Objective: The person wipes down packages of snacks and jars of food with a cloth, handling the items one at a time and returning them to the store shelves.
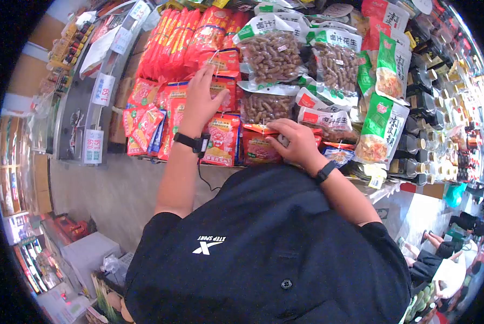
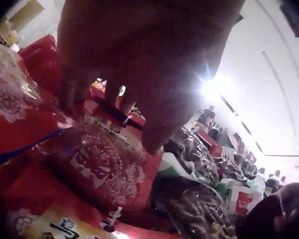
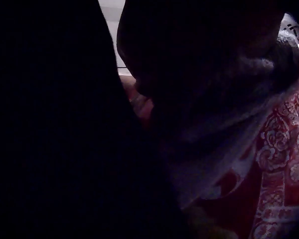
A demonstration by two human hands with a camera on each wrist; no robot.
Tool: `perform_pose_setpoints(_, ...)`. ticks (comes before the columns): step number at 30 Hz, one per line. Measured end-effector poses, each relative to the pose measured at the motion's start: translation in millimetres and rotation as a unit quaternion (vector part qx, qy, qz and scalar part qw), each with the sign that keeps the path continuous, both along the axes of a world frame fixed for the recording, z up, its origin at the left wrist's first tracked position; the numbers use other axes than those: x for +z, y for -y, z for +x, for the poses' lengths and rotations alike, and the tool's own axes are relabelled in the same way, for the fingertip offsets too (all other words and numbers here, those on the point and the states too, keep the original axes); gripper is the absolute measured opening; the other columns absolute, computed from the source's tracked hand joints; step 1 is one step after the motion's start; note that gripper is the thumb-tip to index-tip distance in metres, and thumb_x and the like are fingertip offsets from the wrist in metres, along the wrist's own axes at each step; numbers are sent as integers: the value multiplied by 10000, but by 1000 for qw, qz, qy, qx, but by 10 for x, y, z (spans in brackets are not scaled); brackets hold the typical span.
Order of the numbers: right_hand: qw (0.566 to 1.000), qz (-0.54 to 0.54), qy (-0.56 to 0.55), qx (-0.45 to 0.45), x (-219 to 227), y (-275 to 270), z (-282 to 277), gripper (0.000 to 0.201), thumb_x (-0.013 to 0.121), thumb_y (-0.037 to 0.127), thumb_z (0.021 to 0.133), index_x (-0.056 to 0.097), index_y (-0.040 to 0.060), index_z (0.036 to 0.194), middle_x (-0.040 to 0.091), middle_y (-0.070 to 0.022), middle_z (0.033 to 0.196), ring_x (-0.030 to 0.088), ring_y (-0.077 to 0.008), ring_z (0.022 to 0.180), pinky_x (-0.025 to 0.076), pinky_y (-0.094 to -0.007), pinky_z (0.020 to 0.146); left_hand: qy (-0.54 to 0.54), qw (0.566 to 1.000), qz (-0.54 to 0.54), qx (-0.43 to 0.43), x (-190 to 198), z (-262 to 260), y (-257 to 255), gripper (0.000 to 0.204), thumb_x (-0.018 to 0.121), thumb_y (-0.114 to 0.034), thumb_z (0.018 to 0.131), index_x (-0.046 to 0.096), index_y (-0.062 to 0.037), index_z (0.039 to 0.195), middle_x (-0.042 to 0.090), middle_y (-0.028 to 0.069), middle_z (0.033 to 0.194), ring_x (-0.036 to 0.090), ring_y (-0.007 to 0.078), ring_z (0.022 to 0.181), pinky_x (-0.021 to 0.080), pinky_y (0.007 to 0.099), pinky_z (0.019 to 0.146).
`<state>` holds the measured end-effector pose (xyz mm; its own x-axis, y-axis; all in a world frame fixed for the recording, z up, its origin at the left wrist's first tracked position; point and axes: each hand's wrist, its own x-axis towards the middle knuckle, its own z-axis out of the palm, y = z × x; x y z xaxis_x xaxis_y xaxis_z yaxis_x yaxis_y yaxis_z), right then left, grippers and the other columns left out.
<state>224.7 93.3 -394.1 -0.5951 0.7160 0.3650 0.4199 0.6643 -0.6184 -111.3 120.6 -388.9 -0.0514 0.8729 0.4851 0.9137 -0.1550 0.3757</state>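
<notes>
Fingers extended, the left hand reaches over red printed packets in the head view, its fingertips at the upper packets. From the left wrist, that hand hangs dark above a shiny red packet; contact is unclear. In front of the torso, the right hand has curled fingers and pinches the top edge of a red packet. A small greyish thing shows between thumb and fingers. The right wrist view is very dark, with a red patterned packet at its right side.
Clear bags of brown peanuts lie beyond the right hand. Green-and-white bags stand to the right, near rows of bottles. Long red packs fill the back left. A shelf with price tags borders the left. People are at lower right.
</notes>
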Motion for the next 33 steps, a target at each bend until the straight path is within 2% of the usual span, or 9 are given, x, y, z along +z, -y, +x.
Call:
perform_pose_setpoints(6, 999, -18, -20, 19, -48, -2, 90, 287, 826, 259, 953, 776, 111, 1194, 785, -96, 1234, 782, -342, 1044, 647, -442, 854, -64, 986, -153, -4, 231, -145, -184, 807, 1046, -411, 613, 758, -123, 1311, 680, 113, 1296, 607, 392, 1257, 524, 516, 1056)
perform_pose_setpoints(9, 999, -18, -40, 32, -62, -23, 91, 265, 826, 246, 951, 776, 102, 1168, 785, -93, 1232, 783, -338, 1038, 647, -440, 853, -126, 971, -203, -4, 525, -35, -68, 808, 1034, -417, 620, 759, -94, 1307, 668, 100, 1353, 584, 392, 1244, 507, 524, 1062)
perform_pose_setpoints(13, 998, -30, -48, 29, -52, -16, 98, 247, 833, 237, 945, 782, 98, 1143, 785, -95, 1215, 781, -337, 1040, 647, -438, 851, -124, 979, -41, -154, 342, -165, -76, 589, 979, -219, 678, 762, -71, 1206, 742, 118, 1200, 654, 387, 1171, 545, 507, 1010)
perform_pose_setpoints(17, 997, -60, -44, 18, -33, -13, 101, 288, 841, 257, 943, 778, 94, 1172, 785, -100, 1190, 778, -341, 1044, 644, -440, 863, -14, 987, -77, -138, 469, -98, 163, 417, 903, -104, 737, 752, -47, 1121, 754, 134, 1074, 709, 378, 1079, 571, 479, 961)
perform_pose_setpoints(23, 996, -68, -49, 3, 26, -11, 87, 365, 843, 311, 953, 759, 88, 1229, 774, -127, 1210, 765, -355, 1086, 626, -449, 930, 47, 985, 73, -147, 987, 102, 317, 297, 754, 135, 727, 734, -27, 975, 780, 140, 1005, 768, 324, 962, 609, 390, 850)
perform_pose_setpoints(25, 994, -107, -28, 14, -11, -30, 106, 452, 861, 239, 935, 717, 60, 1324, 750, -160, 1277, 742, -361, 1178, 602, -438, 1003, 71, 974, 141, -165, 1124, 216, 321, 281, 733, 153, 745, 733, -22, 966, 786, 127, 1008, 774, 301, 959, 610, 388, 844)
perform_pose_setpoints(27, 992, -103, -75, -10, -55, -24, 129, 822, 924, 434, 876, 578, 110, 1547, 676, -162, 1468, 669, -390, 1346, 547, -471, 1131, 105, 970, 134, -176, 1276, 330, 381, 272, 736, 152, 747, 732, -25, 954, 790, 122, 1004, 776, 299, 946, 610, 388, 842)
perform_pose_setpoints(31, 984, -96, -148, -23, 25, 9, 155, 1197, 1001, 551, 740, 409, 89, 1673, 597, -172, 1592, 578, -385, 1480, 459, -478, 1241, 138, 949, 114, -260, 1413, 757, 503, 211, 761, 131, 778, 734, -24, 919, 790, 112, 975, 773, 302, 904, 607, 396, 803)
perform_pose_setpoints(33, 971, -123, -193, 65, 93, 8, 150, 1362, 1038, 599, 639, 363, 62, 1693, 589, -179, 1610, 544, -371, 1520, 411, -473, 1283, 153, 945, 89, -275, 1257, 960, 515, 216, 795, 101, 773, 732, -35, 929, 790, 103, 969, 760, 317, 908, 599, 411, 819)
